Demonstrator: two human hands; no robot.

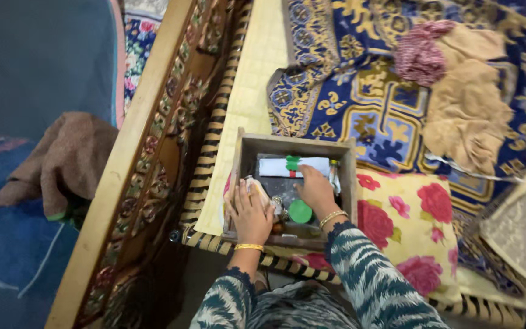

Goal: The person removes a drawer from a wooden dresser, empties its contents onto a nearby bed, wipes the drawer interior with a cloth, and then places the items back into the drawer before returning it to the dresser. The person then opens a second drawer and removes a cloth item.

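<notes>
Two hands at work inside a small wooden box on a bed.

The right hand (315, 190) reaches deepest, its fingers (305, 175) lying together on a white packet (302, 166) with a green mark, whose long axis runs along the far wall of the wooden box (243, 148). The left hand (251, 213) rests at the box's near left corner, fingers closed over a pale wrapped item (254, 184). A green round lid (300, 211) lies between the wrists; a floral pillow (406, 234) touches the box's right wall.
</notes>
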